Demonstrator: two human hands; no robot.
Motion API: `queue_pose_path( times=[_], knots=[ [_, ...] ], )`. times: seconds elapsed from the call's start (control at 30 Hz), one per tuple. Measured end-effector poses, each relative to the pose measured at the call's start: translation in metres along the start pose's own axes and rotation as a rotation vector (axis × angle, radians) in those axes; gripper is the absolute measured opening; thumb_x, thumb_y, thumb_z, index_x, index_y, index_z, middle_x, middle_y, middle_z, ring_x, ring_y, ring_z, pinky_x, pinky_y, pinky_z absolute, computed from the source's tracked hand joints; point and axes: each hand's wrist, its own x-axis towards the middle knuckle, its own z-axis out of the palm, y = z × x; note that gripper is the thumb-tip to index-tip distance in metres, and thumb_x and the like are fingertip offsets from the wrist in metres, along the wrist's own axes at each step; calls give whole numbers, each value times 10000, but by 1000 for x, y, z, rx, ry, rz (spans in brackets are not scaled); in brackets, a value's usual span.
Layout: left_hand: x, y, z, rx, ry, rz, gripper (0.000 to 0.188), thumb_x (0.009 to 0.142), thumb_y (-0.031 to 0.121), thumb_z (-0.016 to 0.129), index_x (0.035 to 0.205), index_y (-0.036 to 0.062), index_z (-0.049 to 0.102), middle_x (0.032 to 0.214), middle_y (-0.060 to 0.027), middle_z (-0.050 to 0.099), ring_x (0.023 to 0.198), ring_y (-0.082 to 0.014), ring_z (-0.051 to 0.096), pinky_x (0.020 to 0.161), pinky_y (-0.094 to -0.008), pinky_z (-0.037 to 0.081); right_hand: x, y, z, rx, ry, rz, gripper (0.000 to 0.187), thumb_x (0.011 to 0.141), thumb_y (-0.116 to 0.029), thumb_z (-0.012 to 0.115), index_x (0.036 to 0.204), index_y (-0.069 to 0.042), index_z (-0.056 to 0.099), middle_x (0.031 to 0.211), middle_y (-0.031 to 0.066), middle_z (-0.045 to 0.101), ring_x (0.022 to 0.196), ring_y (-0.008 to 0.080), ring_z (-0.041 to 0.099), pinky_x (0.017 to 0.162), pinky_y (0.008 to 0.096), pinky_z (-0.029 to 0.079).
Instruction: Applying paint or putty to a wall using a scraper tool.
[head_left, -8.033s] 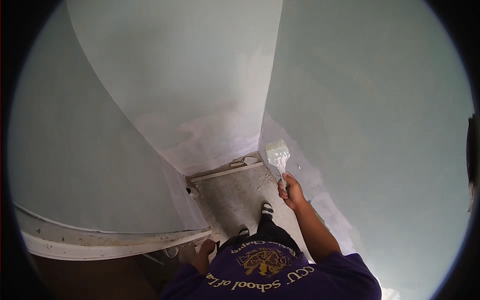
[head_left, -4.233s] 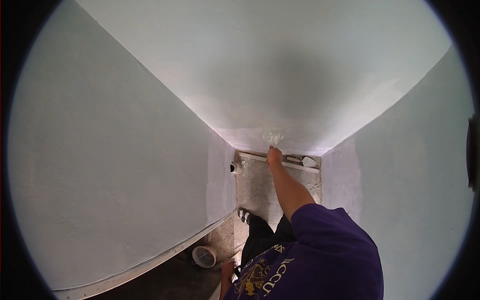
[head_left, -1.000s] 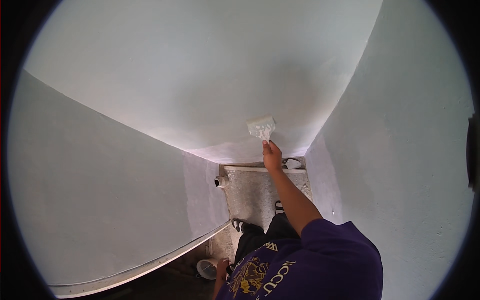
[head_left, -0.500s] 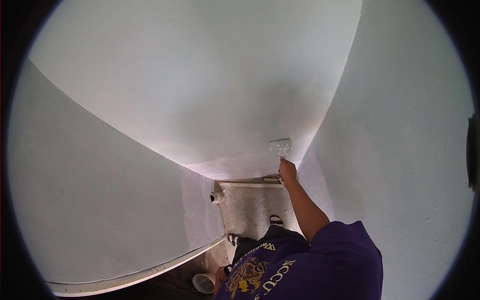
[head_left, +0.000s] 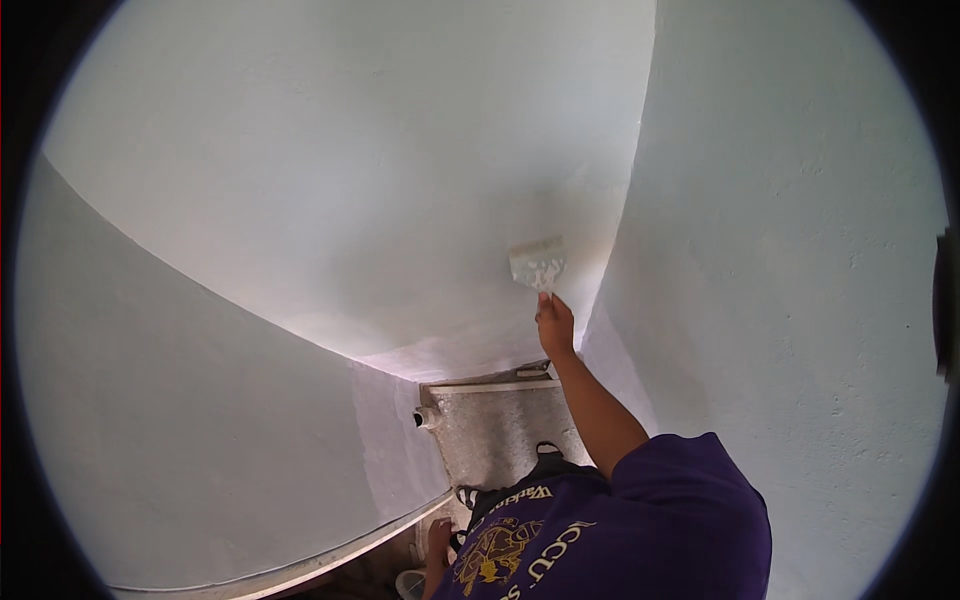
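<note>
My right hand [head_left: 555,322] is closed around the handle of a wide flat paintbrush [head_left: 538,264]. White paint is smeared over the brush's pale head. Its tan bristle edge points up and lies at the pale far wall [head_left: 400,200], close to the right-hand corner. Low at my left side, my left hand [head_left: 439,535] shows only in part beside my purple shirt. Its fingers are too small and too hidden to read. Partly hidden below it is a whitish bucket [head_left: 410,583].
Walls stand close on the left [head_left: 200,400] and right [head_left: 780,250], with lighter bands low down near the corners. A short pipe stub [head_left: 425,417] juts from the left wall's base. My sandalled feet stand on the speckled floor [head_left: 490,425].
My right hand and the paintbrush have moved up and slightly left along the far wall. My left hand shows a little higher, and less of the bucket is in view.
</note>
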Motion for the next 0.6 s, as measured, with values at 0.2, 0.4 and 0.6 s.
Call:
queue_pose_path(
  times=[0.2, 0.4, 0.6],
  knots=[
    [-19, 13, -5, 402, -48, 303, 234, 818, 220, 528, 844, -1, 600, 841, -137, 612, 786, -242, 607, 706, -339, 480, -35, 9, -36, -131, -158, 741, 374, 922, -399, 461, 721, -86, 499, 540, -1, 428, 382, 99, 348, 352, 266, 255],
    [15, -45, -15, 821, -153, 755, 245, 819, 240, 515, 802, 9, 596, 802, -151, 605, 750, -263, 602, 687, -353, 474, -17, -89, -43, 28, -202, 686, 309, 916, -347, 465, 788, -68, 506, 525, -12, 402, 367, 81, 314, 331, 245, 219],
    [60, -46, -2, 832, -256, 835, 259, 806, 261, 526, 791, 12, 599, 773, -153, 602, 729, -273, 602, 662, -365, 472, -13, -225, -45, 57, -59, 207, 331, 913, -350, 472, 752, -64, 517, 535, -7, 435, 391, 69, 358, 334, 227, 238]
  ],
)
